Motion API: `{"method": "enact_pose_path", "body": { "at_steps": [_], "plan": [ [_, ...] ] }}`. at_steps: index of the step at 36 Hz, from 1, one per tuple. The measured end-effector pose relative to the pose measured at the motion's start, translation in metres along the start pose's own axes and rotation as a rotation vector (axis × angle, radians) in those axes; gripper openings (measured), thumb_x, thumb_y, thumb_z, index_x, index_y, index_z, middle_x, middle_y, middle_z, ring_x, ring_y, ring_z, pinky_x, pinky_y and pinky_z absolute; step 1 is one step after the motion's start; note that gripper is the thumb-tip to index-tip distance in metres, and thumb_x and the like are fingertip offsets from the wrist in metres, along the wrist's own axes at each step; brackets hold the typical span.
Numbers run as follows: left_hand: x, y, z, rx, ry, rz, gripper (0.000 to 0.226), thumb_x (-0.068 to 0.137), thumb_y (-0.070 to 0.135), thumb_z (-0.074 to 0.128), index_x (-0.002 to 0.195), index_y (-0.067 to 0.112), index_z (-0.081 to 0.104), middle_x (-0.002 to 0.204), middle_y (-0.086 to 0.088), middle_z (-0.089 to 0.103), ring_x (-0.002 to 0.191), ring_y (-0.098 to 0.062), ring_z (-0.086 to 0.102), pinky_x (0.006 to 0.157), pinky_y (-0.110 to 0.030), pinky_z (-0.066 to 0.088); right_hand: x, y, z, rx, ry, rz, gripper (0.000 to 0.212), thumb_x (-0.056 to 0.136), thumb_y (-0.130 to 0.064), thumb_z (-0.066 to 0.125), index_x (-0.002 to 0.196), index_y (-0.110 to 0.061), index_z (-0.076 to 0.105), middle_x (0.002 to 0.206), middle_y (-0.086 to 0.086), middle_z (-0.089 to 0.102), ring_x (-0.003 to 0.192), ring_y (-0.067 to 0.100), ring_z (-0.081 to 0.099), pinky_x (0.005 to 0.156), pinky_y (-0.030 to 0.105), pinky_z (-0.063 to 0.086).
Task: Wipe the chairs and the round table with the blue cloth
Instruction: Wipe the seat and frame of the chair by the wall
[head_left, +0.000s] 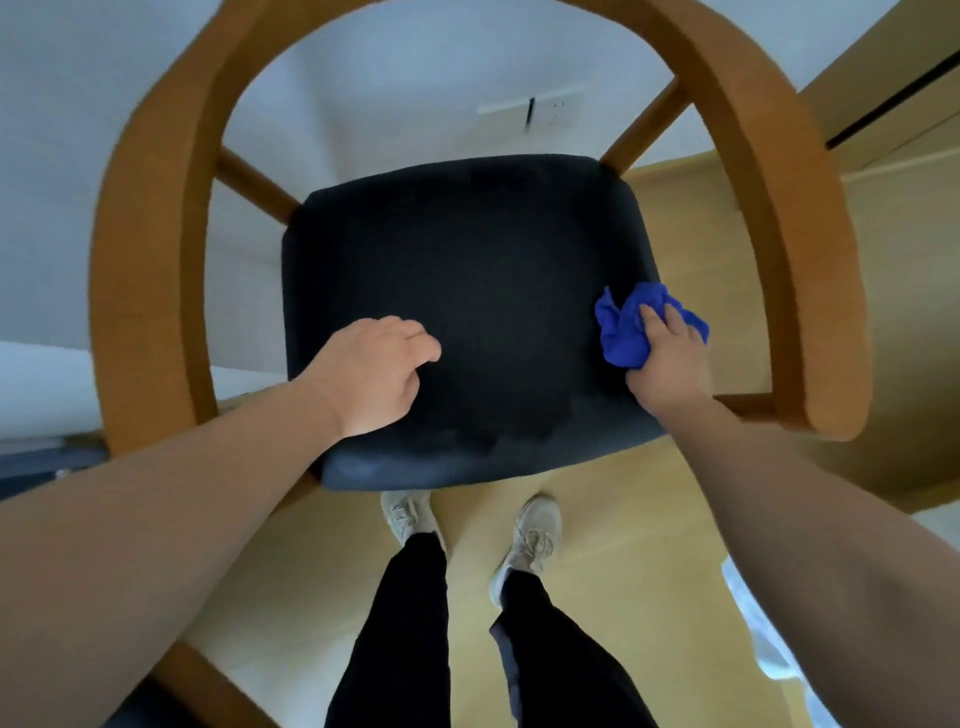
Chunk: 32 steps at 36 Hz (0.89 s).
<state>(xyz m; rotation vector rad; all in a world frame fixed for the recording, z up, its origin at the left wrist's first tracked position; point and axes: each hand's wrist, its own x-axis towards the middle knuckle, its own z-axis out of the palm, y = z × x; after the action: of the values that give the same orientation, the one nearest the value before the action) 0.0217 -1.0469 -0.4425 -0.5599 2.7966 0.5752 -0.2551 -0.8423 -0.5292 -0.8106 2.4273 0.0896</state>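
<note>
A chair with a curved wooden back-and-arm rail (150, 249) and a dark padded seat (483, 270) stands right below me. My right hand (670, 358) grips the bunched blue cloth (621, 332) and presses it on the seat's right edge. Resting on the seat's front left part is my left hand (374, 374), knuckles up, fingers loosely curled, with nothing in it. The round table is out of view.
My legs and pale shoes (530, 540) stand on the light wooden floor (597, 597) just in front of the seat. A white wall with a socket plate (550, 111) lies behind the chair. Another wooden chair part (208, 686) shows at the lower left.
</note>
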Motion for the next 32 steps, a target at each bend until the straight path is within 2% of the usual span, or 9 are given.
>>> {"method": "enact_pose_path", "body": {
  "at_steps": [6, 11, 18, 20, 22, 28, 30, 32],
  "plan": [
    [-0.050, 0.006, -0.027, 0.064, 0.035, -0.050, 0.028, 0.085, 0.008, 0.055, 0.111, 0.012, 0.066, 0.106, -0.003, 0.066, 0.096, -0.023, 0.060, 0.085, -0.040, 0.049, -0.051, -0.005, 0.035, 0.023, 0.021, 0.054, 0.082, 0.085, -0.020, 0.062, 0.153, -0.026, 0.017, 0.161, 0.005, 0.010, 0.142, 0.040, 0.015, 0.110, 0.052, 0.031],
    [-0.095, -0.008, -0.047, 0.134, 0.023, -0.120, 0.028, 0.087, 0.012, 0.053, 0.112, 0.016, 0.066, 0.105, 0.001, 0.066, 0.097, -0.019, 0.060, 0.087, -0.034, 0.046, -0.059, -0.010, 0.042, 0.056, 0.043, 0.096, 0.083, 0.084, -0.017, 0.062, 0.153, -0.025, 0.017, 0.161, 0.006, 0.011, 0.142, 0.042, 0.014, 0.110, 0.054, 0.031],
    [-0.144, -0.036, -0.047, 0.187, 0.061, -0.159, 0.018, 0.081, 0.008, 0.059, 0.095, 0.013, 0.069, 0.089, -0.001, 0.068, 0.085, -0.023, 0.064, 0.083, -0.039, 0.048, -0.084, -0.040, 0.066, 0.192, 0.089, 0.186, 0.084, 0.083, -0.014, 0.063, 0.153, -0.026, 0.019, 0.162, 0.004, 0.008, 0.143, 0.040, 0.011, 0.109, 0.057, 0.030],
    [-0.151, -0.040, -0.038, 0.189, 0.086, -0.125, 0.020, 0.084, 0.015, 0.051, 0.093, 0.014, 0.069, 0.087, -0.001, 0.068, 0.083, -0.023, 0.063, 0.086, -0.040, 0.046, -0.104, -0.060, 0.083, 0.246, 0.106, 0.189, 0.083, 0.083, -0.013, 0.063, 0.153, -0.023, 0.020, 0.162, 0.006, 0.009, 0.143, 0.041, 0.012, 0.111, 0.054, 0.026],
    [-0.154, -0.043, -0.030, 0.153, 0.098, -0.096, 0.033, 0.086, 0.022, 0.038, 0.092, 0.015, 0.069, 0.087, -0.001, 0.069, 0.082, -0.021, 0.063, 0.092, -0.039, 0.043, -0.130, -0.087, 0.104, 0.337, 0.115, 0.203, 0.083, 0.083, -0.011, 0.064, 0.153, -0.021, 0.021, 0.161, 0.008, 0.010, 0.142, 0.043, 0.014, 0.112, 0.050, 0.021],
    [-0.161, -0.049, -0.012, 0.032, 0.210, -0.028, 0.028, 0.085, 0.014, 0.042, 0.091, 0.012, 0.069, 0.089, -0.003, 0.068, 0.084, -0.019, 0.063, 0.103, -0.032, 0.034, -0.205, -0.181, 0.158, 0.565, -0.032, 0.122, 0.081, 0.085, -0.009, 0.064, 0.154, -0.019, 0.021, 0.162, 0.009, 0.004, 0.145, 0.038, 0.008, 0.116, 0.041, 0.014],
    [-0.166, -0.052, -0.015, -0.005, 0.220, -0.008, 0.027, 0.086, 0.014, 0.042, 0.092, 0.011, 0.068, 0.092, -0.005, 0.068, 0.088, -0.020, 0.062, 0.104, -0.030, 0.034, -0.210, -0.193, 0.163, 0.606, -0.085, 0.129, 0.082, 0.085, -0.009, 0.064, 0.154, -0.020, 0.020, 0.162, 0.008, 0.003, 0.146, 0.033, 0.007, 0.118, 0.041, 0.016],
    [-0.176, -0.053, -0.022, -0.032, 0.218, -0.005, 0.027, 0.087, 0.017, 0.042, 0.093, 0.011, 0.067, 0.095, -0.005, 0.068, 0.092, -0.020, 0.062, 0.101, -0.028, 0.035, -0.210, -0.191, 0.158, 0.652, -0.102, 0.152, 0.081, 0.084, -0.007, 0.064, 0.153, -0.019, 0.023, 0.161, 0.010, 0.008, 0.144, 0.033, 0.018, 0.116, 0.040, 0.023]
  ]
}}
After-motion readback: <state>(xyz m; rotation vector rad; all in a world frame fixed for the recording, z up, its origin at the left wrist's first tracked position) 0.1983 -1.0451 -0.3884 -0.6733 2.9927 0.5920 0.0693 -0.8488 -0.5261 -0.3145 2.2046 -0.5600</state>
